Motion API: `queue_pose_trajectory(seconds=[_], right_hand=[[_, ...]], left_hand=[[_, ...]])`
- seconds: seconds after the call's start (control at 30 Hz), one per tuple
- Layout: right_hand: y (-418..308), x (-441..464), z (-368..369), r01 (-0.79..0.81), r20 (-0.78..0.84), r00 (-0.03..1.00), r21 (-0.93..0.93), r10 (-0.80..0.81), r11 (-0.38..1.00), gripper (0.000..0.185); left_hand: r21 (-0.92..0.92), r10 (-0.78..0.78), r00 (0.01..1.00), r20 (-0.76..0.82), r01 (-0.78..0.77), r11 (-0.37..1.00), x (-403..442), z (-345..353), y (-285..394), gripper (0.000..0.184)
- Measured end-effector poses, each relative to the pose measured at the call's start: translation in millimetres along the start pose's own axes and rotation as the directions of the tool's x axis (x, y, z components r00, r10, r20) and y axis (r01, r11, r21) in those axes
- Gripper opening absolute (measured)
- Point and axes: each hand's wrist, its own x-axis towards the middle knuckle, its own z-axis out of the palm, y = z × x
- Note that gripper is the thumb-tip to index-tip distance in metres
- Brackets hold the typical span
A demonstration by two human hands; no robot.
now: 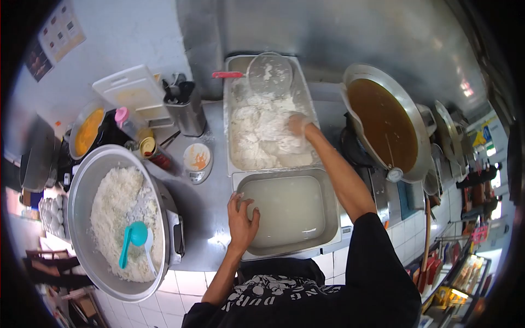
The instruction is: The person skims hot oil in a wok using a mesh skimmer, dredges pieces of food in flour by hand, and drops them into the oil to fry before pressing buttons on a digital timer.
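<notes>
1. The right hand point(298, 124) is in the flour point(260, 128), toward the right side of the far tray point(228, 126). It is blurred, so I cannot tell whether its fingers are spread or closed on flour.
2. The left hand point(244, 225) is at the left rim of the near tray point(330, 201), its fingers apart and slightly bent. I cannot tell whether they touch the rim.
3. The near tray holds cloudy liquid point(284, 208) and sits just beside the flour's tray.
4. A sieve point(269, 76) lies over the far tray's far end, its red handle point(227, 75) pointing left.
5. On the left, a pot point(81, 210) holds rice point(115, 194), with a teal scoop point(139, 233) and white spoon point(149, 252) on top.
6. On the right, a wok point(421, 131) holds brown liquid point(383, 120).
7. A small bowl point(197, 157) stands on the surface's point(199, 218) scale point(200, 175).
</notes>
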Motion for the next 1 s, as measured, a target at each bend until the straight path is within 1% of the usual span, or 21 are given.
queue_pose_trajectory(seconds=[0.03,0.07,0.1,0.13,0.17,0.2,0.27,0.33,0.43,0.5,0.57,0.63,0.7,0.77,0.87,1.0], right_hand=[[-4,1,-2,-0.033,-0.024,0.999,-0.009,0.032,0.999,0.016],[-2,2,-5,-0.029,0.003,1.000,0.036,0.029,0.999,0.016],[0,1,-18,-0.014,-0.009,1.000,0.043,0.014,0.999,0.016],[1,0,-31,0.001,-0.022,1.000,0.050,0.000,0.999,0.018],[3,-6,-46,0.029,-0.066,0.997,0.014,-0.028,0.999,0.020],[9,-10,-57,0.010,-0.064,0.998,0.015,-0.009,1.000,0.020],[24,-19,-79,0.040,-0.239,0.971,0.030,-0.032,0.999,0.025],[43,-47,-116,0.141,-0.484,0.872,0.107,-0.073,0.984,0.028],[68,-85,-154,0.089,-0.528,0.849,0.164,0.011,0.982,0.027],[91,-113,-168,0.012,-0.540,0.835,0.207,0.105,0.978,0.027],[120,-140,-168,-0.112,-0.517,0.823,0.262,0.237,0.959,0.027],[153,-168,-158,-0.284,-0.447,0.801,0.301,0.398,0.910,0.026],[191,-193,-135,-0.465,-0.349,0.754,0.315,0.556,0.828,0.026],[225,-210,-99,-0.628,-0.228,0.682,0.304,0.694,0.717,0.025],[258,-219,-37,-0.768,-0.063,0.587,0.274,0.807,0.579,0.025],[285,-211,40,-0.860,0.105,0.484,0.244,0.869,0.449,0.024]], left_hand=[[0.018,0.012,1.000,-0.011,-0.011,1.000,-1,1,-1,0.024],[0.036,0.026,0.999,-0.022,-0.025,0.999,-1,2,-2,0.024],[0.029,0.052,0.999,-0.006,-0.052,0.998,0,2,-2,0.024],[0.030,0.048,0.999,-0.009,-0.048,0.998,-1,1,-2,0.024],[0.030,0.038,0.999,-0.013,-0.038,0.999,-2,1,-1,0.024],[0.018,0.024,1.000,-0.006,-0.024,1.000,-2,1,0,0.024],[0.020,0.028,1.000,0.006,-0.028,0.999,-3,2,1,0.024],[0.030,0.022,1.000,0.009,-0.022,0.999,-3,1,1,0.024],[0.042,0.041,0.999,-0.002,-0.041,0.998,-3,1,1,0.023],[0.036,0.038,0.999,-0.011,-0.038,0.999,-4,2,1,0.022],[0.041,0.035,0.999,-0.012,-0.035,0.999,-4,1,2,0.022],[0.041,0.032,0.999,-0.018,-0.032,0.999,-3,2,2,0.022],[0.044,0.017,1.000,0.000,-0.017,0.999,-3,2,1,0.024],[0.040,0.036,0.999,-0.025,-0.035,0.999,-1,1,4,0.022],[0.044,0.018,1.000,-0.023,-0.017,0.999,-1,1,5,0.022],[0.073,0.001,1.000,-0.026,0.001,0.997,-1,3,4,0.022]])
